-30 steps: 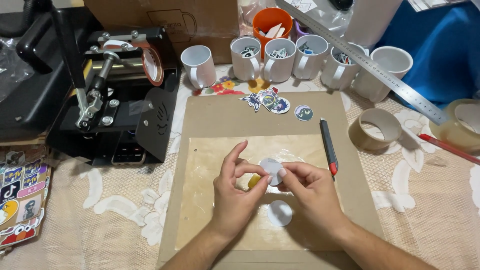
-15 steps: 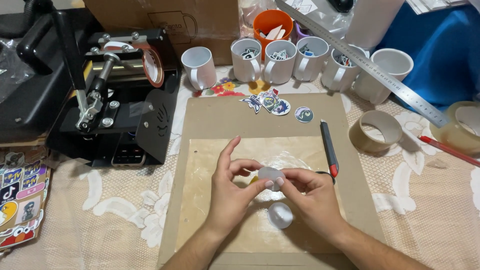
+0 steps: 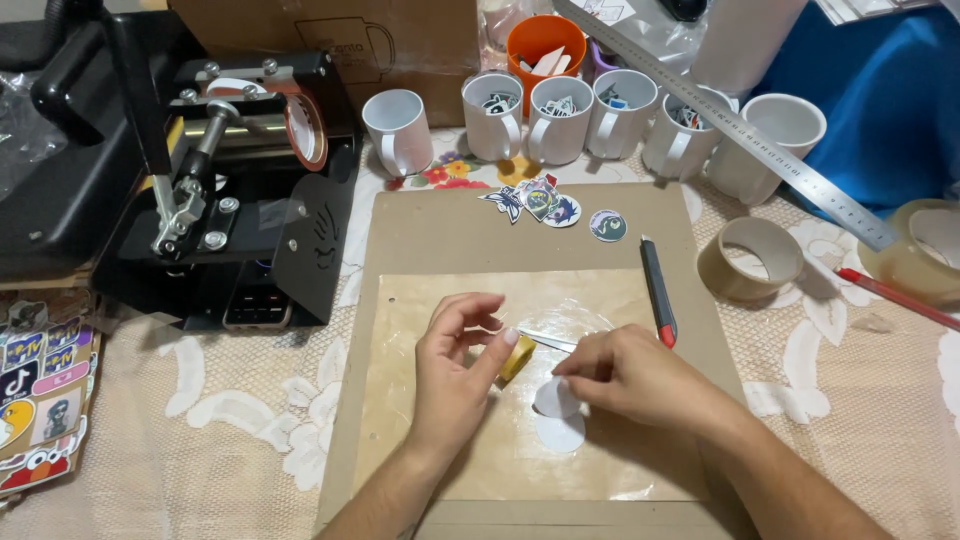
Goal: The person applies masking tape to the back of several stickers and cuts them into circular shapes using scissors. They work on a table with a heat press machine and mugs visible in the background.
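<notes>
Down on the brown cardboard sheet (image 3: 440, 230) that lies on the lace-covered tabletop (image 3: 230, 440), both hands work close together. The left hand (image 3: 455, 365) is half curled, its thumb and fingers pinching a small yellow tape roll (image 3: 517, 357) from which a clear strip (image 3: 548, 341) runs across toward the right hand (image 3: 625, 378). The right hand is closed in a pinch, fingertips pressed down on a white paper disc (image 3: 552, 398); a second white disc (image 3: 560, 433) lies just below it, the two overlapping at their edges. Both discs sit on the glossy inner panel (image 3: 420, 300) of the cardboard.

A red and black craft knife (image 3: 658, 291) lies just beside the right hand, pointing away from the person. At the far edge of the cardboard rest a few printed stickers (image 3: 545, 203). Beyond them stands a row of white mugs (image 3: 560, 118), with an orange cup (image 3: 545, 38) behind. A black mug press (image 3: 250, 180) stands to the left, sticker sheets (image 3: 40, 390) at the near left edge. To the right lie a brown tape roll (image 3: 750, 258), a steel ruler (image 3: 740, 140) and a red pencil (image 3: 895, 297)
</notes>
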